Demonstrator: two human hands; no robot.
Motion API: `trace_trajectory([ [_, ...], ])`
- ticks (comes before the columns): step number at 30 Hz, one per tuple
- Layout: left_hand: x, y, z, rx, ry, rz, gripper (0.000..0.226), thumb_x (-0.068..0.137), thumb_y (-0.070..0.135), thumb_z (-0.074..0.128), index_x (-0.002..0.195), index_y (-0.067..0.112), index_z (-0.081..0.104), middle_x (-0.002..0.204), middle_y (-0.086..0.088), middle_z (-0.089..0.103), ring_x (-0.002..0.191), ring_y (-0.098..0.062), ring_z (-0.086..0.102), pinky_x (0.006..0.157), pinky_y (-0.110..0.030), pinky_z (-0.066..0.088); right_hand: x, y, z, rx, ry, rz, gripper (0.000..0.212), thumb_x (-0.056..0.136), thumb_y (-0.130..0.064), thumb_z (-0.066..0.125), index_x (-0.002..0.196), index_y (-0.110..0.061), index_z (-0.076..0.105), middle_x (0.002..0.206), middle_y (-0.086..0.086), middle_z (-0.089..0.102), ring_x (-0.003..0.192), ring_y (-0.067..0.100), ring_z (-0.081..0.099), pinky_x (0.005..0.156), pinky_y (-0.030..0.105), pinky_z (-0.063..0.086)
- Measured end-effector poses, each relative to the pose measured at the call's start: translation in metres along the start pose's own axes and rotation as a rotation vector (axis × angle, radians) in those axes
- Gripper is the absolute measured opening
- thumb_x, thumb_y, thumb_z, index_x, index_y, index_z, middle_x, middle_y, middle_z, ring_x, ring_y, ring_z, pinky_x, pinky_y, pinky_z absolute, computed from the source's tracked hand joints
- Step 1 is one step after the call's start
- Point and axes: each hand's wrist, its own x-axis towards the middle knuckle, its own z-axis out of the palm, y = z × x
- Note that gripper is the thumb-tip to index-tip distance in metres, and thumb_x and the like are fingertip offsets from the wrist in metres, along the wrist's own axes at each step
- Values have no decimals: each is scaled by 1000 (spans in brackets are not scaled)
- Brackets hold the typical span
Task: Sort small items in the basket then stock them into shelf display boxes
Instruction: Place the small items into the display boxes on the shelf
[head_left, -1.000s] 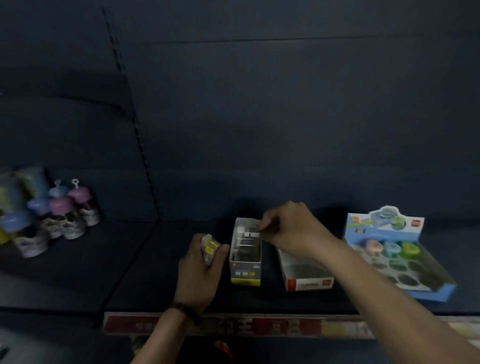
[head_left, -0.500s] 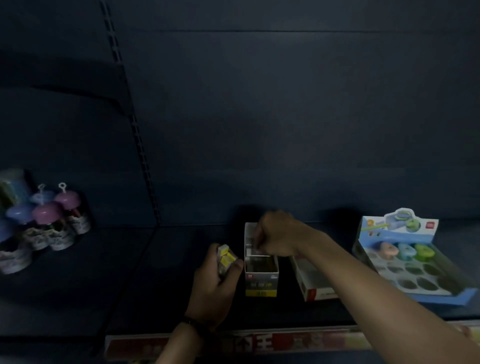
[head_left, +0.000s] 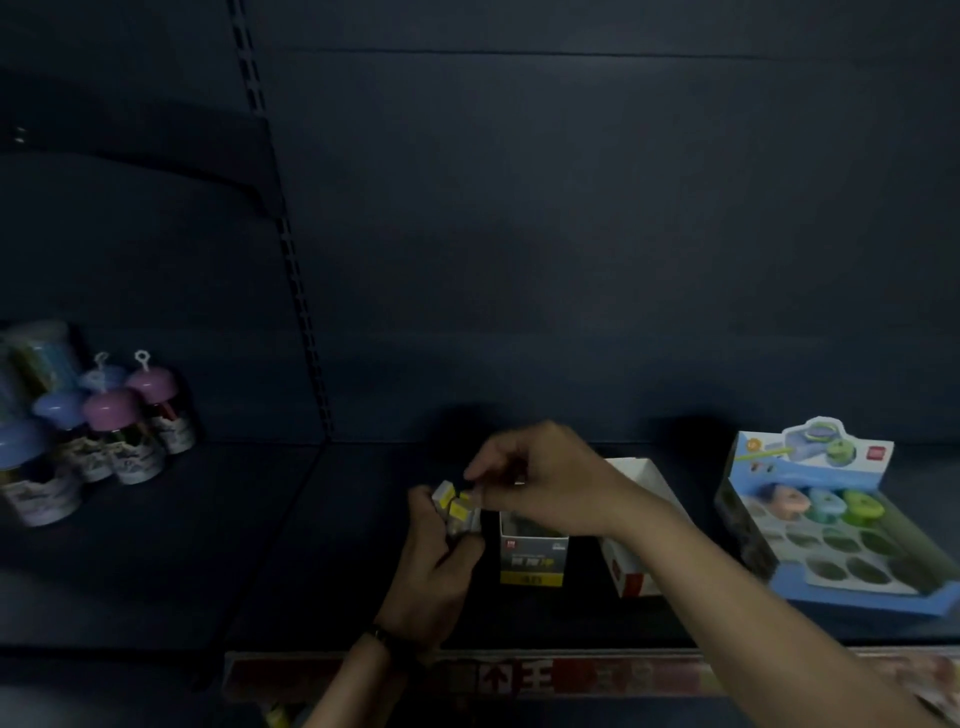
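Dark shelf (head_left: 337, 571), price strip (head_left: 519, 678) along its near edge. Left grip (head_left: 436, 561) curls round small packets (head_left: 457, 512); right grip (head_left: 545, 483) pinches the topmost. Yellow-labelled display box (head_left: 532, 558) just right of both, white box (head_left: 636, 574) farther right; contents unclear. Stocking judged unfinished: packets in hand, not yet boxed. Open shelf lies left; back panel (head_left: 571, 260) bounds far side.

Shelf-edge strip (head_left: 519, 680): we read 2 chars, approx. 个 王; rest blurred.
Yellow-banded box (head_left: 532, 558): front print illegible to us.
Blue display box (head_left: 857, 597): red logo unreadable.
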Motion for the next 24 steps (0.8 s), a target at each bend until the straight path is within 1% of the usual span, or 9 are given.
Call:
trace_trajectory([
  [4, -1, 3, -1, 0, -24, 10, 28, 89, 15, 57, 110, 11, 39, 94, 0, 53, 83, -14, 47, 73, -39, 45, 4, -1, 10, -34, 10, 17, 12, 87, -24, 84, 99, -28, 81, 91, -14, 79, 87, -4, 72, 78, 15, 55],
  [8, -1, 3, -2, -27, 20, 23, 24, 92, 13, 58, 111, 11, 44, 86, 7, 53, 76, -9, 48, 69, -32, 43, 1, 1, 5, 8, 80, 2, 21, 88, -12, 77, 96, -30, 81, 85, -10, 78, 81, 5, 74, 77, 27, 60],
  [10, 1, 3, -2, -39, 36, 18, 21, 94, 17, 59, 111, 13, 48, 82, 6, 52, 73, -9, 46, 67, -31, 41, -2, 6, 1, -9, 100, -6, 25, 90, -10, 73, 98, -33, 80, 84, -10, 77, 78, 6, 73, 76, 31, 61],
  [15, 0, 6, 1, -48, 18, 56, 21, 100, 22, 61, 105, 5, 51, 80, 7, 54, 71, -7, 47, 65, -25, 43, -7, 13, 1, -208, 25, -199, 24, 84, -20, 83, 105, -31, 80, 103, -13, 69, 89, 6, 67, 78, 23, 54],
  [18, 1, 8, 0, -84, 39, 41, 27, 100, 30, 61, 106, 6, 52, 76, -5, 51, 65, -13, 41, 59, -29, 38, -2, 16, -6, -261, -20, -264, 21, 88, -20, 85, 108, -26, 81, 105, -13, 68, 91, 6, 66, 80, 22, 53],
  [19, 1, 8, 0, -91, 40, 40, 27, 100, 31, 61, 108, 6, 52, 76, -12, 49, 64, -14, 39, 58, -29, 38, -1, 18, -11, -279, -1, -268, 19, 89, -22, 85, 107, -26, 82, 103, -15, 68, 91, 5, 66, 79, 20, 52],
  [21, 2, 6, 0, -111, 48, 29, 20, 104, 24, 58, 110, 6, 50, 81, -22, 53, 63, -15, 41, 57, -27, 40, -3, 24, -24, -257, 148, -214, 12, 89, -26, 86, 99, -29, 82, 93, -18, 67, 86, 2, 65, 75, 15, 48],
  [23, 3, 3, 0, -151, 63, -4, 18, 105, 19, 56, 113, 7, 46, 81, -14, 56, 65, -9, 47, 59, -22, 44, -9, 33, -40, -195, 281, -97, 11, 87, -27, 88, 88, -33, 79, 84, -23, 69, 82, -1, 66, 73, 13, 48],
  [24, 3, 3, 0, -165, 65, -15, 21, 103, 22, 58, 114, 10, 45, 80, -7, 54, 66, -7, 49, 59, -22, 45, -10, 38, -46, -192, 287, -41, 12, 87, -28, 88, 85, -34, 78, 85, -24, 71, 84, -2, 68, 76, 16, 52],
])
